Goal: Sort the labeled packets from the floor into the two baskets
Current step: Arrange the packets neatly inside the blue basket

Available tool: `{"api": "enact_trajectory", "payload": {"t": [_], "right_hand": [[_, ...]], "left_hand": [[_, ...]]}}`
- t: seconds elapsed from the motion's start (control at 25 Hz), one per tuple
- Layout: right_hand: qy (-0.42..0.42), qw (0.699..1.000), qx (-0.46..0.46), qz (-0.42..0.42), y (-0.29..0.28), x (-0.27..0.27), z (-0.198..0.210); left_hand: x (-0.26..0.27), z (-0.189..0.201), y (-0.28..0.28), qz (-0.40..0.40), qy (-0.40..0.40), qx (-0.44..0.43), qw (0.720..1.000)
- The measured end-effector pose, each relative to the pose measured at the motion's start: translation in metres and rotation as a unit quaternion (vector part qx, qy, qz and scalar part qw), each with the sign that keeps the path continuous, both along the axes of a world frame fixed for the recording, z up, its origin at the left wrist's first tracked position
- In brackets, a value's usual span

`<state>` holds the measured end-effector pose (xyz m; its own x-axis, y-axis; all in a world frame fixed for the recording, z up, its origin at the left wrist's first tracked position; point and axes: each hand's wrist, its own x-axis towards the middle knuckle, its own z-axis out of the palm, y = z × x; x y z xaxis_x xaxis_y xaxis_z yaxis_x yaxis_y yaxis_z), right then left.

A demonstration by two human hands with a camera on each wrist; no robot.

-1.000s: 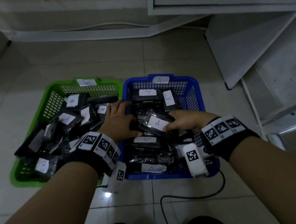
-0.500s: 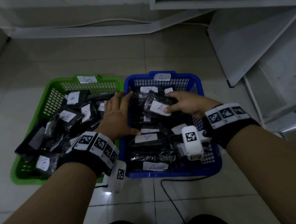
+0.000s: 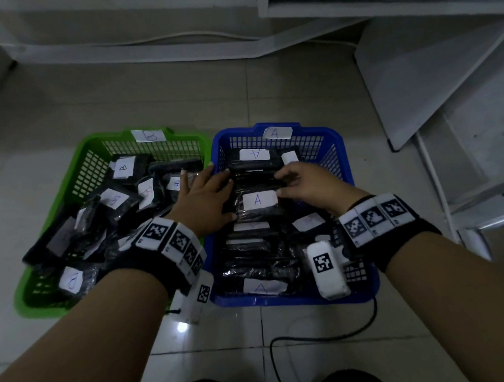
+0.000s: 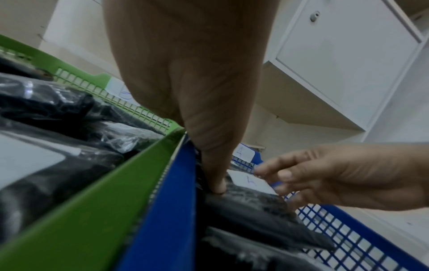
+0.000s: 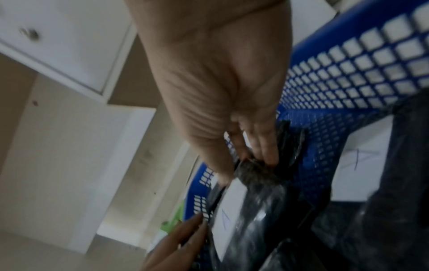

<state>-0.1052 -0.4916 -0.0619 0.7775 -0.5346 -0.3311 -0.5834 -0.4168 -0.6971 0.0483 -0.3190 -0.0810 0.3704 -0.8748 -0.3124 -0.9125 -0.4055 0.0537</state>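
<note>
where hands (image 3: pixel 204 199) cover, packets (image 3: pixel 257 200) hidden

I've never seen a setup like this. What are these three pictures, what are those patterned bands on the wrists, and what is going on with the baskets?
No machine here: a person works with bare hands, wearing three cameras. The wide picture comes from a camera on the head, looking down. The other two come from small cameras strapped to each wrist, looking along the fingers. The black-and-white patterned wristbands are part of that worn gear.

On the tiled floor stand two baskets side by side: a green basket tagged B and a blue basket tagged A, both full of black plastic packets with white letter labels.

The left hand lies spread, thumb pressing a packet marked A in the blue basket. The right hand has its grip on that packet's other end, fingers pinching the plastic.
</note>
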Motion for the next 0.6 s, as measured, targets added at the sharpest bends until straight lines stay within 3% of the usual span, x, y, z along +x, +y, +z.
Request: {"api": "enact_trajectory", "payload": {"t": [0.08,0.16,0.2,0.32,0.4,0.52,0.6], "right_hand": [[0.101,0.991,-0.087,0.010,-0.006,-0.015,0.005],[0.261,0.945,-0.143,0.137,-0.005,-0.027,-0.001],[0.301,0.922,-0.147,0.193,-0.002,-0.033,-0.007],[0.293,0.908,-0.158,0.255,0.003,-0.041,-0.022],[0.255,0.912,-0.202,0.249,0.003,-0.042,-0.022],[0.226,0.895,-0.310,0.229,0.001,-0.038,-0.015],[0.247,0.895,-0.292,0.227,0.000,-0.035,-0.015]], "left_hand": [[-0.003,0.002,-0.003,0.007,0.022,-0.055,0.998],[-0.007,0.005,-0.006,-0.036,0.065,-0.140,0.987],[-0.011,0.007,-0.008,-0.071,0.076,-0.160,0.982],[-0.021,0.010,-0.010,-0.095,0.078,-0.119,0.985],[-0.021,0.012,-0.008,-0.080,0.112,-0.094,0.986],[-0.018,0.014,-0.005,-0.102,0.180,-0.054,0.977],[-0.020,0.011,-0.003,-0.092,0.176,-0.030,0.980]]}}
